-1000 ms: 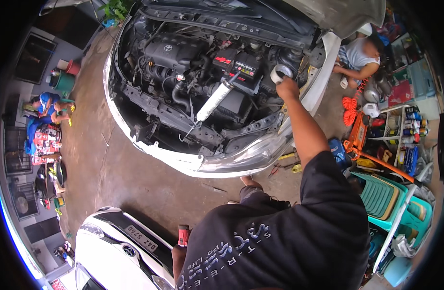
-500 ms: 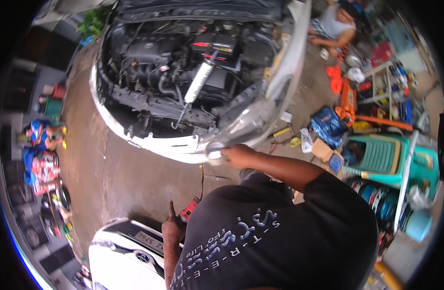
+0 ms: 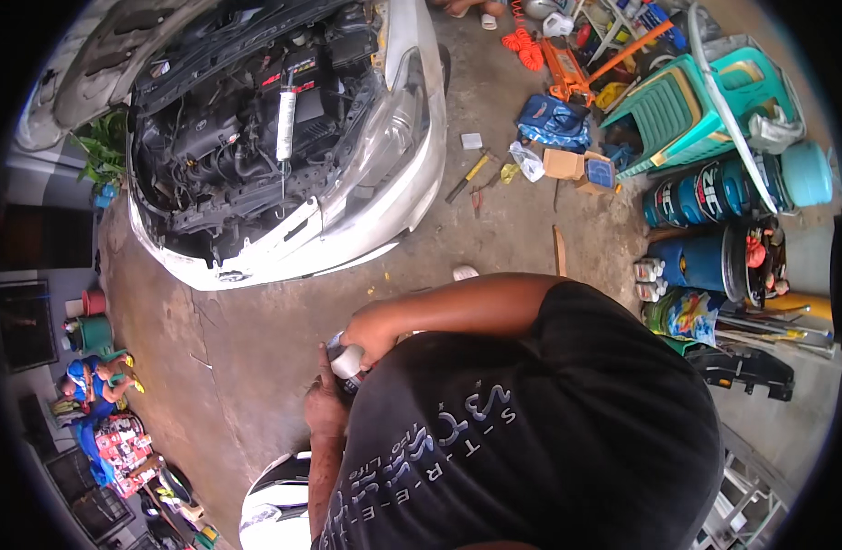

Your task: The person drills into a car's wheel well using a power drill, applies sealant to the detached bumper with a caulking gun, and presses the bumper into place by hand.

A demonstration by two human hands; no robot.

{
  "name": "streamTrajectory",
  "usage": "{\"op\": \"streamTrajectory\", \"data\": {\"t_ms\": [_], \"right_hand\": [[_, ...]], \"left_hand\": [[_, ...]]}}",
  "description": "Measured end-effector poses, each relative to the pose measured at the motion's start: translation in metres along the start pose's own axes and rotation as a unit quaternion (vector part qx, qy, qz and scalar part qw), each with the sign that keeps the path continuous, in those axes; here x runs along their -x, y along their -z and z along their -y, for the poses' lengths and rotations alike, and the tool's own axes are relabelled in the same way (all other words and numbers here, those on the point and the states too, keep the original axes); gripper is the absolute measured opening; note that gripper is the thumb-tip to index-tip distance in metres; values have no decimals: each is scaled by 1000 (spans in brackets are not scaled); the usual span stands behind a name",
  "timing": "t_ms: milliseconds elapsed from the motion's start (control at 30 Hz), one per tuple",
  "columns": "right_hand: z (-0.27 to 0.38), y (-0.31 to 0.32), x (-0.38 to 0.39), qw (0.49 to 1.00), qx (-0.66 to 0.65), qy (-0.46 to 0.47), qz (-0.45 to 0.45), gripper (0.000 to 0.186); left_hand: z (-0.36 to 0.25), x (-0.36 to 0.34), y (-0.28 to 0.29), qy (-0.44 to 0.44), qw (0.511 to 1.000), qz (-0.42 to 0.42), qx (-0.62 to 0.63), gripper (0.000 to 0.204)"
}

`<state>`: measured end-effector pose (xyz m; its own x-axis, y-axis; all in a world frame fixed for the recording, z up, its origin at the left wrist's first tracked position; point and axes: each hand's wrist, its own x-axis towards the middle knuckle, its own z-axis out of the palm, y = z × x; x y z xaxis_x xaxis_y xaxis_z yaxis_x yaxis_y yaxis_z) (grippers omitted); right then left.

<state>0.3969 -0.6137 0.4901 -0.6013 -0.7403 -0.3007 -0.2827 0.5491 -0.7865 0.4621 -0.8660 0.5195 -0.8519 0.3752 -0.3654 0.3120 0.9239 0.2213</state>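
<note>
My right hand (image 3: 375, 337) is drawn in close to my body and closed around a pale roll, apparently tape (image 3: 347, 361). Right beside it is my left hand (image 3: 325, 409), its index finger pointing up along the roll and its other fingers curled. A dark object with a touch of red lies between the hands, mostly hidden, so what the left hand grips is unclear. Ahead stands a white car (image 3: 412, 197) with its engine bay exposed. A caulking gun with a white tube (image 3: 285, 126) rests across the engine parts.
On the floor to the right lie a hammer (image 3: 468, 177), a cardboard box (image 3: 564, 165) and a blue bag (image 3: 555, 123). Beyond are an orange floor jack (image 3: 567, 75), green plastic chairs (image 3: 664, 115) and blue drums (image 3: 691, 259). A person (image 3: 95, 380) sits at the left.
My right hand has come back from the car's front edge to my left hand, bringing the pale roll along. My view has turned right, shifting the car leftward.
</note>
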Motion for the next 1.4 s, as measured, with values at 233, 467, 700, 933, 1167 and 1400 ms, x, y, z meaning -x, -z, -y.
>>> {"op": "streamTrajectory", "data": {"t_ms": [233,467,700,933,1167,1400], "right_hand": [[15,-59,72,995,-62,-13,-73,91],[-113,-170,238,946,-56,-257,-190,77],[-242,-347,483,785,-49,-614,-71,78],[-299,-406,559,785,-98,-606,84,57],[-191,-300,311,818,-4,-509,-267,62],[-35,-251,73,893,-48,-403,-195,62]], "left_hand": [[-13,51,-49,22,999,15,46,100],[-43,95,-120,136,985,56,87,97],[-15,141,-140,235,966,36,99,94],[57,189,-195,279,952,44,121,96],[144,217,-180,284,951,13,124,97],[284,238,-159,309,936,-7,168,108]]}}
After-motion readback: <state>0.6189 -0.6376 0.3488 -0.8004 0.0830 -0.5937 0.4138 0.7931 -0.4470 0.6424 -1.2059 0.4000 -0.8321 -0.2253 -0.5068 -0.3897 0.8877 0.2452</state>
